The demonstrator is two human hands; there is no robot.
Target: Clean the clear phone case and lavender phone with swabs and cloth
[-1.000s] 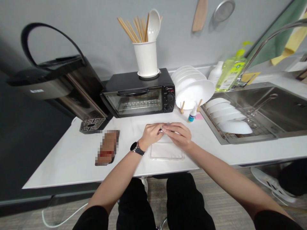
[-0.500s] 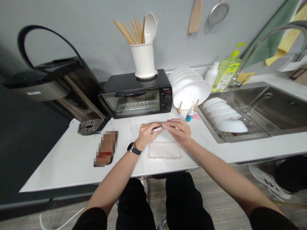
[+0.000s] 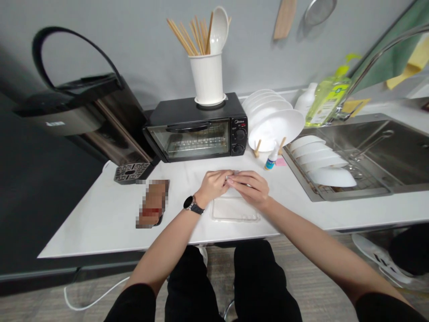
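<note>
My left hand (image 3: 215,185), with a dark watch (image 3: 189,203) on its wrist, is closed round something small and mostly hidden. Its fingertips meet those of my right hand (image 3: 250,187), which is also closed, pinching at the same spot. Only a small greyish bit shows between the fingers. Just below both hands, a clear rectangular case (image 3: 234,211) lies flat on the white counter (image 3: 110,223). To the left rests a phone-like object (image 3: 153,203), blurred by pixels. A small white and blue bottle (image 3: 271,160) stands beyond my right hand.
Behind the hands is a black toaster oven (image 3: 194,136) with a white utensil holder (image 3: 207,78) on top. White plates (image 3: 275,129) stand in a rack beside it. A dark water dispenser (image 3: 100,129) is at left, the sink (image 3: 402,152) at right. A person's shoe (image 3: 378,255) shows lower right.
The view has shifted, so the counter items sit slightly farther right. The silvery edge seen between my hands before is now mostly covered by my fingers.
</note>
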